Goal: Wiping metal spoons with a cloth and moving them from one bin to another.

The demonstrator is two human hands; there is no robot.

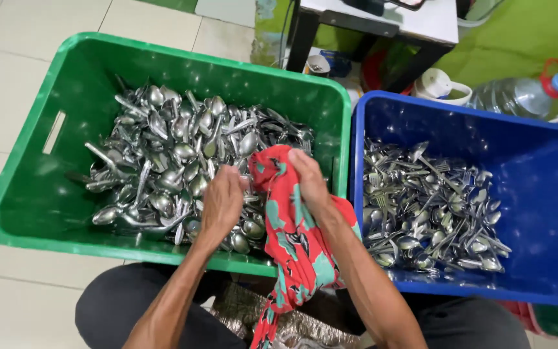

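1. Red cloth [295, 239] with teal floral print hangs over the near rim of the green crate [46, 213] and drops down toward the person's lap.
2. Right hand [308, 181] sits on top of the cloth, fingers curled shut and gripping the fabric at its upper end.
3. Left hand [221, 203] is just beside the cloth, over the spoon pile [175, 161]; fingers are bent downward, closed on something small, probably a spoon, but the view hides it.
4. Green crate is full of loose metal spoons, heaped toward the middle and right.
5. Blue crate [550, 271] stands touching the green one on the right, holding mixed forks and spoons [427, 207].
6. Both crates rest on a pale tiled floor [8, 84].
7. Behind the blue crate: a clear water bottle [518, 95] with blue cap, a white jug [440, 85], and dark table legs [301, 39].
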